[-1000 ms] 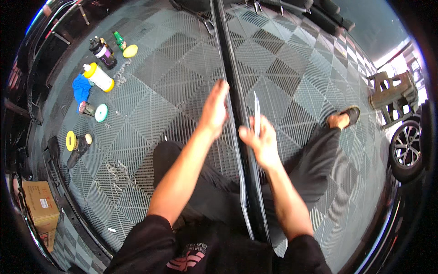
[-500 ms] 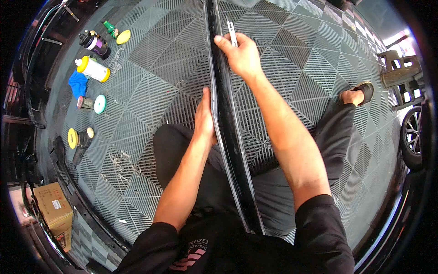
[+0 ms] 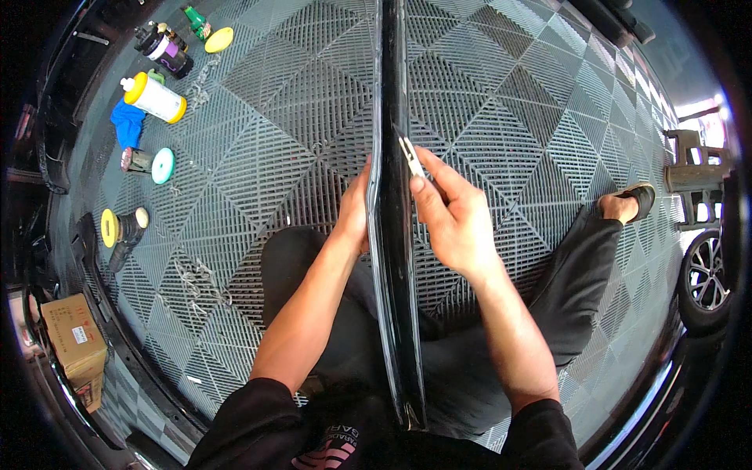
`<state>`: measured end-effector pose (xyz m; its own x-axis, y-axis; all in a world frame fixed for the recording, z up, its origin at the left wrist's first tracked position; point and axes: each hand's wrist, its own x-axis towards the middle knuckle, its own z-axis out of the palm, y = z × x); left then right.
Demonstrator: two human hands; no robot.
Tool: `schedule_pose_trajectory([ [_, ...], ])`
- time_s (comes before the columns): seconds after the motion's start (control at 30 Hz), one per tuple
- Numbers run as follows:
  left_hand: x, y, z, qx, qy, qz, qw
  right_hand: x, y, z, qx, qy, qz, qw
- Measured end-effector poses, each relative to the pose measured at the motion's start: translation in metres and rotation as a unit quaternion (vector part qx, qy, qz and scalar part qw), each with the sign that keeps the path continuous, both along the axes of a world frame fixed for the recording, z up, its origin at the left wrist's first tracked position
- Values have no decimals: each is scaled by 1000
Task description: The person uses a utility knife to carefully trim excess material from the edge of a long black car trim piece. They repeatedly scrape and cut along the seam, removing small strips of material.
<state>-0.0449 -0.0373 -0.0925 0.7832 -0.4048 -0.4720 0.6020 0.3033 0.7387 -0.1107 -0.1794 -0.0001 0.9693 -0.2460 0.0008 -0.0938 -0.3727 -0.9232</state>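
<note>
A long, glossy black trim strip (image 3: pixel 396 251) runs lengthwise in front of me, from over my lap to the far edge of the view. My left hand (image 3: pixel 356 207) grips its left edge near the middle, with most fingers hidden behind it. In my right hand (image 3: pixel 458 223), thumb and fingers pinch a slim white hand tool (image 3: pixel 413 160) with a slotted, forked tip. The tool lies over the strip's right edge, its tip pointing away from me. Whether that tip touches the surface I cannot tell.
On the tiled grating floor (image 3: pixel 266 117) at left stand a white bottle with yellow cap (image 3: pixel 157 98), a dark spray bottle (image 3: pixel 164 51), a blue cloth (image 3: pixel 127 124) and a small polisher (image 3: pixel 125 235) with a yellow pad. A cardboard box (image 3: pixel 77 333) sits lower left, a car wheel (image 3: pixel 705 278) far right.
My right hand has come nearer to me along the strip, bringing the tool over its right edge. The strip's near end has swung left, so it now runs straighter. My left hand keeps its grip.
</note>
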Motion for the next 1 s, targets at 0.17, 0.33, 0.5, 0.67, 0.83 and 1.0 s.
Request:
schedule_pose_trajectory([
  [0.17, -4, -3, 26, 25, 2, 8, 1000, -1, 7, -2, 4, 24, -33, 999],
  [0.33, 0, 2, 16, 4, -26, -1, 1000, 13, 10, -1, -14, 12, -29, 999],
  [0.5, 3, 0, 16, -20, -19, -3, 1000, 33, 7, 1, -70, -19, -29, 997],
  [0.67, 2, -2, 22, -18, -4, 5, 1000, 48, 6, 0, -81, -44, -35, 995],
  [0.83, 2, 1, 19, -11, -16, 1, 1000, 50, 9, 1, -107, -51, -22, 993],
  [1.0, 2, 1, 23, 12, -36, -18, 999, 51, 6, -8, -133, -113, -5, 985],
])
